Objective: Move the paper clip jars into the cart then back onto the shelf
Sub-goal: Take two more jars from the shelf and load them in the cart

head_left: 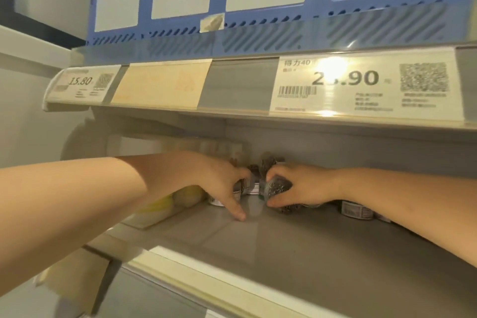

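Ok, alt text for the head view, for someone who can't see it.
A person reaches into a grey shelf: the right grip holds a jar, the left grip curls over a second jar beside it. More jars stand further right; price tags line the shelf edge above, under blue baskets.

The left tag (81, 82) reads 15.80, right tag (361, 85) seemingly 2_.90.

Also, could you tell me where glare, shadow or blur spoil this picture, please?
Head view: lamp glare whites out a digit on the large white price label; same view, the small clear paper clip jars sit blurred in shadow beneath the grey upper shelf.
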`<state>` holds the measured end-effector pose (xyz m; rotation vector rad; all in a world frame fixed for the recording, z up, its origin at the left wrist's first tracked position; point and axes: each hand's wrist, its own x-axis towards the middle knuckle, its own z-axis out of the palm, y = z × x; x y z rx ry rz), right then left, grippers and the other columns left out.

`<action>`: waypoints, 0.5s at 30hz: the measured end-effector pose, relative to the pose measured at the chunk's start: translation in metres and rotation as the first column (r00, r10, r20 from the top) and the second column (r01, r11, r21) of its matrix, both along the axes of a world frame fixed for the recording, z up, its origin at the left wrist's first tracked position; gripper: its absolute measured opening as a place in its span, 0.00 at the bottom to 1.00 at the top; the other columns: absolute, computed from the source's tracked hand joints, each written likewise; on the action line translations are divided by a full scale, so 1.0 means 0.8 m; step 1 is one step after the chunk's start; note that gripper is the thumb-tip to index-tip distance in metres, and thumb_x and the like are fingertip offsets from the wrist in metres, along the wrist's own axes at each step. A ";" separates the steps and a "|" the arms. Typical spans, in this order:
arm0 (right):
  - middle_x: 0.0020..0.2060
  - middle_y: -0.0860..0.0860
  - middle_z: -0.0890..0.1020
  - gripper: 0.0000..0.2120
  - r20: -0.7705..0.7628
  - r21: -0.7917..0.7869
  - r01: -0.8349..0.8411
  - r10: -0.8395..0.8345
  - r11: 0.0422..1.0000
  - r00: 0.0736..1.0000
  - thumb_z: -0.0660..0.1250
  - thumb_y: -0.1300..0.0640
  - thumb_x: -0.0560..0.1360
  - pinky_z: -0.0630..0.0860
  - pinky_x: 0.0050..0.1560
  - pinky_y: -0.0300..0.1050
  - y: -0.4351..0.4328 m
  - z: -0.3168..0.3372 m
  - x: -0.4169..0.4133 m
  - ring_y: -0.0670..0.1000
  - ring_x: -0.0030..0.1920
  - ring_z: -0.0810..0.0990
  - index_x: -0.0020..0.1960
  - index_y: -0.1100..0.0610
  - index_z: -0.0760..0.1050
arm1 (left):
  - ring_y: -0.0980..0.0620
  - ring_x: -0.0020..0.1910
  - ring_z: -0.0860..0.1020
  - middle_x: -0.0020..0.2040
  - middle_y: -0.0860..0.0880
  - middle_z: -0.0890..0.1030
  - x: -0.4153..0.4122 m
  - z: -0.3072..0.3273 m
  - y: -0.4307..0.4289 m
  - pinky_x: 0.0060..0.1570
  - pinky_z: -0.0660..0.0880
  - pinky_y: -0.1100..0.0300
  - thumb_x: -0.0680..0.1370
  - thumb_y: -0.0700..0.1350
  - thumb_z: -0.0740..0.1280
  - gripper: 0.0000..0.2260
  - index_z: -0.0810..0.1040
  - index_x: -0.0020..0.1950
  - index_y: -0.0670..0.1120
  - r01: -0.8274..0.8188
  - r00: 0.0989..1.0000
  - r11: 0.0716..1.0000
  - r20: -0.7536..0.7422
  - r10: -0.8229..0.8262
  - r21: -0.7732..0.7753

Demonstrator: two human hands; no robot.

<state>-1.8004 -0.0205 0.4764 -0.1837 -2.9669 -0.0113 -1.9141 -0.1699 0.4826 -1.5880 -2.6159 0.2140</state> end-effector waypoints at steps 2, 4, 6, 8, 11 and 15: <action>0.53 0.48 0.74 0.19 -0.020 -0.017 0.003 -0.004 1.000 1.000 0.70 0.45 0.72 0.68 0.46 0.39 -0.002 -0.003 0.005 0.47 0.50 0.72 0.58 0.49 0.67 | 0.46 0.67 0.67 0.72 0.46 0.66 0.005 -0.002 0.000 0.58 0.64 0.62 0.71 0.64 0.66 0.38 0.55 0.75 0.53 -0.024 0.999 0.999 -0.034 0.023 -0.045; 0.44 0.46 0.74 0.17 -0.008 -0.017 0.027 -0.027 1.000 1.000 0.71 0.47 0.71 0.67 0.37 0.39 -0.005 -0.003 0.015 0.45 0.41 0.71 0.52 0.48 0.65 | 0.46 0.69 0.65 0.73 0.47 0.64 0.009 -0.004 -0.003 0.60 0.63 0.61 0.72 0.65 0.64 0.36 0.57 0.75 0.55 -0.022 0.998 0.999 -0.057 0.019 -0.048; 0.37 0.44 0.71 0.18 0.000 -0.010 0.063 -0.063 0.998 0.998 0.72 0.48 0.70 0.63 0.31 0.38 -0.008 -0.001 0.026 0.43 0.34 0.68 0.50 0.49 0.64 | 0.46 0.68 0.66 0.72 0.48 0.65 0.014 -0.008 -0.008 0.62 0.63 0.60 0.71 0.66 0.64 0.34 0.59 0.74 0.57 0.010 0.998 1.000 -0.065 -0.011 -0.010; 0.36 0.44 0.71 0.21 -0.018 -0.017 0.104 -0.104 0.994 0.994 0.74 0.47 0.68 0.63 0.30 0.39 -0.010 0.001 0.040 0.43 0.33 0.67 0.49 0.51 0.64 | 0.48 0.69 0.65 0.71 0.49 0.65 0.022 -0.014 -0.012 0.65 0.63 0.60 0.72 0.64 0.65 0.32 0.61 0.73 0.59 0.067 0.998 0.997 -0.013 -0.066 0.044; 0.37 0.45 0.72 0.23 -0.027 -0.024 0.170 -0.170 0.985 0.985 0.76 0.45 0.65 0.63 0.31 0.41 -0.010 0.001 0.064 0.44 0.34 0.68 0.48 0.51 0.65 | 0.49 0.67 0.67 0.67 0.47 0.68 0.047 -0.022 -0.016 0.66 0.64 0.58 0.74 0.60 0.65 0.28 0.62 0.72 0.58 0.150 0.987 0.984 0.050 -0.155 0.094; 0.44 0.47 0.74 0.27 -0.021 -0.057 0.180 -0.182 0.982 0.983 0.77 0.44 0.63 0.68 0.38 0.42 -0.014 -0.001 0.107 0.45 0.40 0.71 0.53 0.48 0.64 | 0.49 0.57 0.72 0.57 0.47 0.73 0.090 -0.022 -0.021 0.56 0.69 0.58 0.72 0.60 0.68 0.23 0.71 0.65 0.55 0.188 0.981 0.966 0.023 -0.195 0.176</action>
